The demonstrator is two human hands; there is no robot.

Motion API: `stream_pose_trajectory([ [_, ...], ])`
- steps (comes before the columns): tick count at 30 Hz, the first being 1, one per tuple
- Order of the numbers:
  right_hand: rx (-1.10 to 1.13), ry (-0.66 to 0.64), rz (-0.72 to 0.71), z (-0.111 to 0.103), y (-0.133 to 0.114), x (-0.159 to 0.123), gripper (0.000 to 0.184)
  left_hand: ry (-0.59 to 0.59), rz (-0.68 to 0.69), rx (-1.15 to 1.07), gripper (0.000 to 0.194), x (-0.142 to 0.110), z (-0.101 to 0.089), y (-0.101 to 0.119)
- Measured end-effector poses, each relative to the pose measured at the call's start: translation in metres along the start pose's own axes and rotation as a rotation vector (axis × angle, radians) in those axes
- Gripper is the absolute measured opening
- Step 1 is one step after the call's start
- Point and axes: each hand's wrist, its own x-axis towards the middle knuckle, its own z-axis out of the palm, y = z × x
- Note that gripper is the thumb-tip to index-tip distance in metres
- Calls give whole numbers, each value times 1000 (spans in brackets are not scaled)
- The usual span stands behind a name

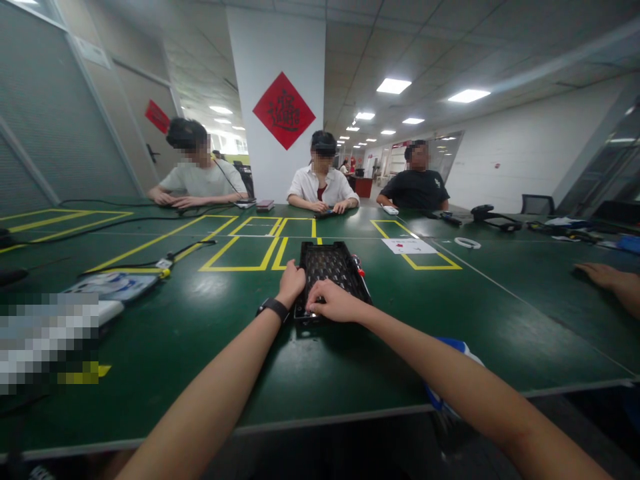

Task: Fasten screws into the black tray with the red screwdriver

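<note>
A black tray-like frame with a grid of small cells (330, 267) lies flat on the green table (200, 333) straight ahead of me. My left hand (291, 281), with a black watch on the wrist, is curled against the frame's left edge. My right hand (333, 301) rests over the frame's near end with its fingers bent down onto it. What the fingertips press or pinch is too small to make out. A small red item (359, 267) sits by the frame's right side.
Yellow tape rectangles (240, 253) mark the table. Three people sit along the far side. Another person's hand (605, 277) lies on the table at right. A white card (409, 246), a white ring (467, 243), cables (125, 223) and a packet (115, 285) lie around.
</note>
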Motion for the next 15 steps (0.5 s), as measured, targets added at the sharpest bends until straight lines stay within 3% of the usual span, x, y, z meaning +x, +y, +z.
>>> stream_pose_trajectory([
  [10,47,33,12,0,2,0,17,2,10,-7,49,0,0,-1],
  [15,97,-25,-17,-7,2,-2,14,3,-9,-8,50,0,0,0],
])
